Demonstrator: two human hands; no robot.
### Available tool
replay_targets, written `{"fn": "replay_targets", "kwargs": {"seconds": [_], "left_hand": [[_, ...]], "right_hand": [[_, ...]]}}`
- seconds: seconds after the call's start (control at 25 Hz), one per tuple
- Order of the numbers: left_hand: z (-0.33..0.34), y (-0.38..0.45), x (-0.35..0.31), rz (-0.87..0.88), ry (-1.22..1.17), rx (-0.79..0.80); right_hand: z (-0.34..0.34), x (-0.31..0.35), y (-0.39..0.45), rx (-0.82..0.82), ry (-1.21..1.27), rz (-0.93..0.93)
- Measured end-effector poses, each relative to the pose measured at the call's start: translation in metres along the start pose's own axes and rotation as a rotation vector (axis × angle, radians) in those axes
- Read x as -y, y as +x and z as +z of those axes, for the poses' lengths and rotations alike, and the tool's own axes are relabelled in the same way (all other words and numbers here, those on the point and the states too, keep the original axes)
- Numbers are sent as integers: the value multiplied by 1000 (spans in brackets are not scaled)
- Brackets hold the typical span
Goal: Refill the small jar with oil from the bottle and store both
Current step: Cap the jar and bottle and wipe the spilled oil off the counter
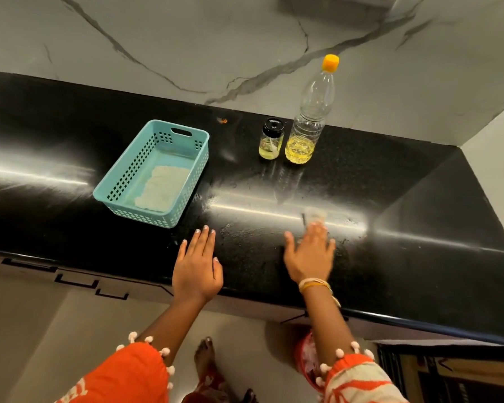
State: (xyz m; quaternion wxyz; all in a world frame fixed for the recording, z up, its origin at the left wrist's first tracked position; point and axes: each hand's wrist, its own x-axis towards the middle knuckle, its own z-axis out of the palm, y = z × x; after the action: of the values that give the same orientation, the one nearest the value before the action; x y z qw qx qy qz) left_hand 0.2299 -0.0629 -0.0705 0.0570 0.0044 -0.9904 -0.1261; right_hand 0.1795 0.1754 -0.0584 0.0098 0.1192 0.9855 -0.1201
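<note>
— Where's the oil bottle (310, 117)?
— At the back of the black bench (390, 175), just beside the small jar (271, 138).
— And the hands?
— Left hand (197, 266) and right hand (310, 255), fingers straight, holding nothing. A blue basket (153, 173) sits left.

A broad stretch of bare black surface (346, 257) is left open between the near edge and the far wall (186, 39). The left part is blocked by the teal basket (122, 196), set at a slant. Near the wall, the small jar (271, 139) and the bottle (307, 123) are stood just beside each other, with only a narrow gap between them. A wide lane is left between basket and jar.
</note>
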Motion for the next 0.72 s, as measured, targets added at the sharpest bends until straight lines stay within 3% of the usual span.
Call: {"fn": "replay_targets", "kwargs": {"seconds": [0.12,0.24,0.32,0.48,0.56,0.64,0.72], "left_hand": [[-1,1,-1,-2,-2,1],[-2,-1,-1,-7,-15,4],[-5,-2,-3,-11,0,17],[-8,-5,-5,-172,2,13],[-3,-22,1,-213,9,11],[3,-46,10,-183,31,0],[5,-61,15,-122,39,3]], "right_hand": [[-7,-32,-23,-54,3,256],[-7,1,-24,-33,51,323],[-5,40,-4,25,101,165],[14,134,-7,222,111,-489],[19,153,-44,328,76,-692],[22,142,-70,318,68,-749],[22,121,-65,237,50,-661]]}}
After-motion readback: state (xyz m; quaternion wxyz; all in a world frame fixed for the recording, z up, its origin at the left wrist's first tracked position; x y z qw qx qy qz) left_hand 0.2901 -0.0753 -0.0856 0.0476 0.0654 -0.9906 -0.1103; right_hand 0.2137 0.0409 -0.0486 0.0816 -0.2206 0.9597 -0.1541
